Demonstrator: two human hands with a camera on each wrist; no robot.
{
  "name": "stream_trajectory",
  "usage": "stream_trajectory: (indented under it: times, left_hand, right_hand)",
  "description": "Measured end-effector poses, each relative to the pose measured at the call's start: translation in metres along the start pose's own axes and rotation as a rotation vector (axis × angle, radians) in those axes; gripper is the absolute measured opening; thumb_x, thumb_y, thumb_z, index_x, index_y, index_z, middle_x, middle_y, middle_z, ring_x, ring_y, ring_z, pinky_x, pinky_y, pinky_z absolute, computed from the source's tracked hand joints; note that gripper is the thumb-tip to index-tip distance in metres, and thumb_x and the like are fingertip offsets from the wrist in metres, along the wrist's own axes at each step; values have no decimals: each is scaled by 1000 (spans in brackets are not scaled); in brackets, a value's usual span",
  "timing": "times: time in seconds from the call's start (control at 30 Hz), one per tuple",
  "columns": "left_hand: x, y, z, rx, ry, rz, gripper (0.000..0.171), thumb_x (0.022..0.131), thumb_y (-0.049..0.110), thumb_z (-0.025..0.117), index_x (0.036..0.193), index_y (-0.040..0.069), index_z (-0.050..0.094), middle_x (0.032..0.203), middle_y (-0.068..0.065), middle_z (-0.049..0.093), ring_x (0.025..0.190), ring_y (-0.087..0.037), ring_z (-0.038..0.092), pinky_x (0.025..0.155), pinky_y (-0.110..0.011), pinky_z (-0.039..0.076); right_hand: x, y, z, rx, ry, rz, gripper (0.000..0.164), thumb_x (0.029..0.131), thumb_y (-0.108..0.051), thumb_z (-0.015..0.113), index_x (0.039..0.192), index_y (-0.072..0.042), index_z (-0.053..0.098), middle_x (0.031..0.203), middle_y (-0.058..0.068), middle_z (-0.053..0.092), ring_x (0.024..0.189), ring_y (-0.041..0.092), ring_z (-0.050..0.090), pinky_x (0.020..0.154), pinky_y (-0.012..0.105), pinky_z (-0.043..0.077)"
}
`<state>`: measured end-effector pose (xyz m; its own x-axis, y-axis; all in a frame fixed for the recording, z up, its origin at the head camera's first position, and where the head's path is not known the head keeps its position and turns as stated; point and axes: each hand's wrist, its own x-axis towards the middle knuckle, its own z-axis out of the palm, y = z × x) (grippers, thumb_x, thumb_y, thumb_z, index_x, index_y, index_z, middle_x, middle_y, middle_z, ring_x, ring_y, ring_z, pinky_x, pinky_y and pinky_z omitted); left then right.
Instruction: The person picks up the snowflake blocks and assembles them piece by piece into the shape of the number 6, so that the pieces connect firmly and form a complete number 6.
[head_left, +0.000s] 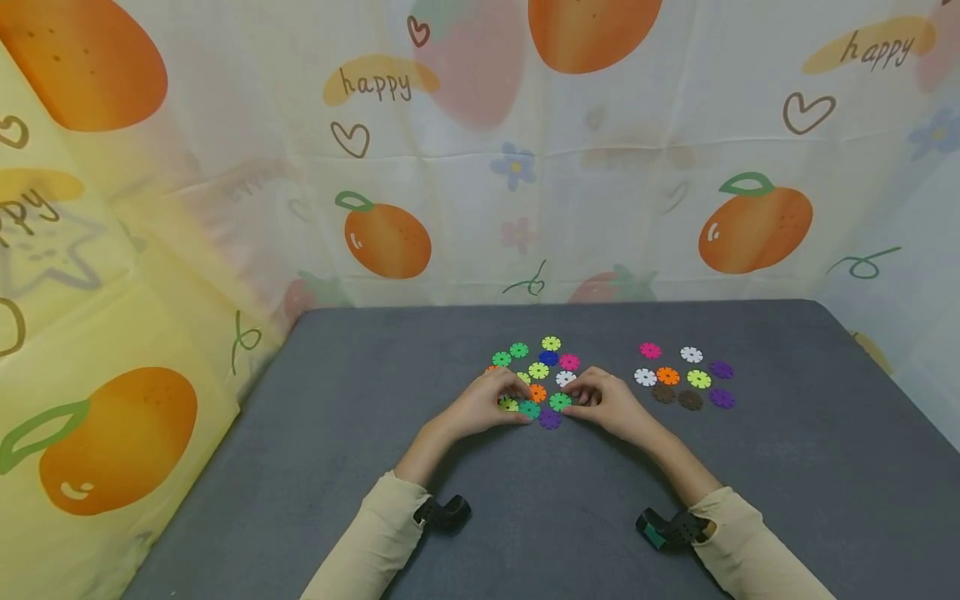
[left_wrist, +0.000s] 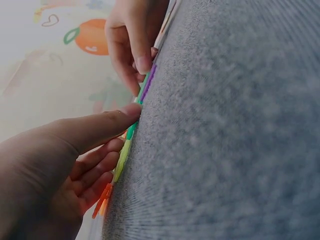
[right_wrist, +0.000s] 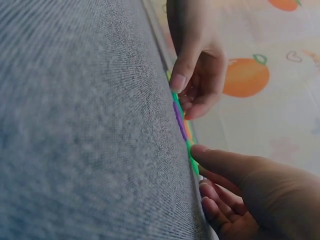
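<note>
Small notched plastic discs lie in a cluster on the grey table. My left hand [head_left: 483,406] rests at the cluster's left side, its thumb touching a teal disc [head_left: 529,409]; a yellow-green disc [head_left: 508,404] shows under its bent fingers. Opposite it, my right hand [head_left: 613,407] has its thumb and forefinger beside a green disc [head_left: 559,402]. Between the hands are a purple disc [head_left: 550,418] and an orange disc [head_left: 537,392]. In the left wrist view an orange disc [left_wrist: 101,201] is by the left fingers. Both hands' fingers are loosely bent, and the discs look flat on the tabletop.
Behind the hands lie a blue disc [head_left: 549,358], a pink disc [head_left: 569,362] and several green and yellow ones. A second group, with a brown disc [head_left: 691,401] and an orange disc [head_left: 667,376], lies to the right. A printed cloth [head_left: 465,208] hangs beyond the grey table [head_left: 315,417].
</note>
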<state>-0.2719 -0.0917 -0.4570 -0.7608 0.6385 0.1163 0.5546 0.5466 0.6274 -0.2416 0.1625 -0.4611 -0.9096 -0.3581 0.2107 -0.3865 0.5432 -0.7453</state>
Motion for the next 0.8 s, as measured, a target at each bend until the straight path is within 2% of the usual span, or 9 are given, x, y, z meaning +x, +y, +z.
stream_trajectory:
  times: [0.4,0.8]
  left_hand:
    - [0,3,-3,44,2,-36,30,79,32,82,101,17,70,101,3,65,96,-11,57,86,-29,49]
    - [2,2,-3,89,1,-13,29,78,32,82,99,15,71,99,2,67,93,-11,57,87,-31,47]
  right_hand:
    - [0,0,1,-16,-11,21,26,79,-14,81,103,-7,73,89,8,56,70,5,48,61,19,46]
    - [1,2,-1,64,-10,94,26,80,-14,81,99,-5,66,86,9,61,69,10,51,60,20,45]
